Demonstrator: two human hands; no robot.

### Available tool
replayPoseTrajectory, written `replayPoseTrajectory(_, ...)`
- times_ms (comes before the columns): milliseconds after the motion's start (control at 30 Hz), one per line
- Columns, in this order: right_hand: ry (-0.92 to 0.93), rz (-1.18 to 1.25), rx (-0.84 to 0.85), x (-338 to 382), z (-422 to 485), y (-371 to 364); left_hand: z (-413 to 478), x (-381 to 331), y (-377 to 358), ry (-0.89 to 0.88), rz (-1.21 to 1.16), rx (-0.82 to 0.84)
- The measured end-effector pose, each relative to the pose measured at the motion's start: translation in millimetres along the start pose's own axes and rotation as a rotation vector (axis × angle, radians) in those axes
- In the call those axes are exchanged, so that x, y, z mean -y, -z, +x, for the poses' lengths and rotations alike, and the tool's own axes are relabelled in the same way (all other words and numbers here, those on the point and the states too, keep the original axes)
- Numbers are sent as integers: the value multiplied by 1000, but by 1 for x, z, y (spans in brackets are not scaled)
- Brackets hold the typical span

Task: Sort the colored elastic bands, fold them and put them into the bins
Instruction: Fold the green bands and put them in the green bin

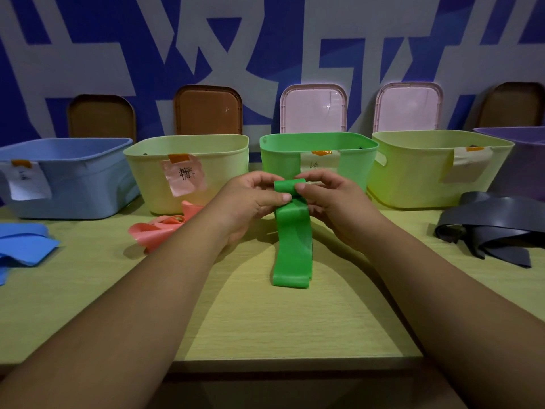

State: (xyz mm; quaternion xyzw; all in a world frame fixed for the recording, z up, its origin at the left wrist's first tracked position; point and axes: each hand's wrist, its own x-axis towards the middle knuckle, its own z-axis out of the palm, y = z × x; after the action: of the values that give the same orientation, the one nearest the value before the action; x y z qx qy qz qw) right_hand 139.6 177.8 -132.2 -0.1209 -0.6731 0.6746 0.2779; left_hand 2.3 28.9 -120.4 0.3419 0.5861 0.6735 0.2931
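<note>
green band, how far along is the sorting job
Done: loose bands lie grouped by colour on the table, blue bands left, pink bands beside them, black bands right. In hand: the left hand and right hand pinch the folded-over top of the green band, just before the green bin. Left: finishing that fold, then folding and binning the other piles. The bins' insides are hidden.

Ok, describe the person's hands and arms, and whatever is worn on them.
The left hand and right hand are bare: no gloves, rings or tape. The left forearm and right forearm are uncovered as far as the frame shows: no sleeve, watch or wristband. Visible nails are short and unpainted.
</note>
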Motion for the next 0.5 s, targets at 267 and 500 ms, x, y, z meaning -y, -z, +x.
replayPoseTrajectory(267,18,23,5,-1,1,2,-1,2,0,87,-8,55)
replayPoseTrajectory(500,-18,44,35,0,0,1,0,4,3,29,24,24)
